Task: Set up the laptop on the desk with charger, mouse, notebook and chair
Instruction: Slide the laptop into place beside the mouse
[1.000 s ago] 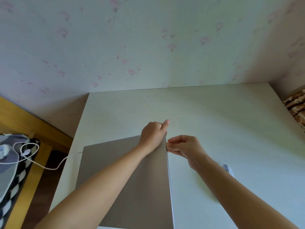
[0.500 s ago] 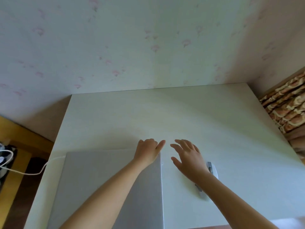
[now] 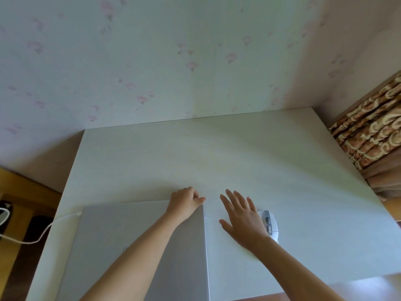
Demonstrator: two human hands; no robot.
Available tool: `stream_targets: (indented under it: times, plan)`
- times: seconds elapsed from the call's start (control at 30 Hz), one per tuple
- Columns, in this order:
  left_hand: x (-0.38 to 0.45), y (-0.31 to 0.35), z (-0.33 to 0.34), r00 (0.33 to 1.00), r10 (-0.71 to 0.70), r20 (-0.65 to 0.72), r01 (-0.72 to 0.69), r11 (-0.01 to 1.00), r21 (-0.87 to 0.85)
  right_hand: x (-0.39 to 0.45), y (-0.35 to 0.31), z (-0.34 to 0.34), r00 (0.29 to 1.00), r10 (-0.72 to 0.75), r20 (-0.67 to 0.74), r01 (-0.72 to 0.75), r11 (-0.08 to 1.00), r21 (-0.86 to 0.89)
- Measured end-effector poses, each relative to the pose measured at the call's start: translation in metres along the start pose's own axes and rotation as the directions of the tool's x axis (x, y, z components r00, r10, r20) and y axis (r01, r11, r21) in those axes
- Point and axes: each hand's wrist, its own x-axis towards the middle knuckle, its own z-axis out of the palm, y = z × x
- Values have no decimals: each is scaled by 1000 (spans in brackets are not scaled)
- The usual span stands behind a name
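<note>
A closed silver laptop (image 3: 121, 240) lies flat on the pale desk (image 3: 217, 157) at the near left. My left hand (image 3: 184, 203) grips the laptop's far right corner with curled fingers. A white charger cable (image 3: 54, 224) runs from the laptop's far left corner off the desk's left edge. My right hand (image 3: 243, 220) hovers with spread, straight fingers over the bare desk just right of the laptop, holding nothing. A white mouse (image 3: 270, 224) lies right beside that hand, partly hidden by it. No notebook or chair shows.
The desk stands against a floral wallpapered wall (image 3: 173, 61). A patterned curtain (image 3: 373, 131) hangs past the desk's right edge. Wooden furniture (image 3: 19, 192) sits low at the left, where the cable trails.
The laptop, which was tilted up on its side, now lies flat. My right hand let go of its edge and spread open beside the mouse. The view shifted right.
</note>
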Motion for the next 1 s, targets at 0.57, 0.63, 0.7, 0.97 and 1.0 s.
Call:
stream_targets:
  times: [0.57,0.63,0.7,0.97,1.0]
  plan:
    - [19,-10,-4,989,-133,-72,124,986,-109,14,-25,15,989,-134,59,141,981,-131]
    - [18,-9,-3,989,-130,-73,120,985,-123,16,-25,16,988,-139,60,147,978,-148]
    - [16,-10,-5,990,-125,-65,113,980,-161,17,-25,17,989,-138,56,146,977,-158]
    - [-26,-5,-3,962,228,-148,-200,963,178,5,-22,12,995,-94,28,97,978,-183]
    - [-33,-1,2,950,274,-147,-238,945,224,1,-20,11,997,-76,23,79,981,-177]
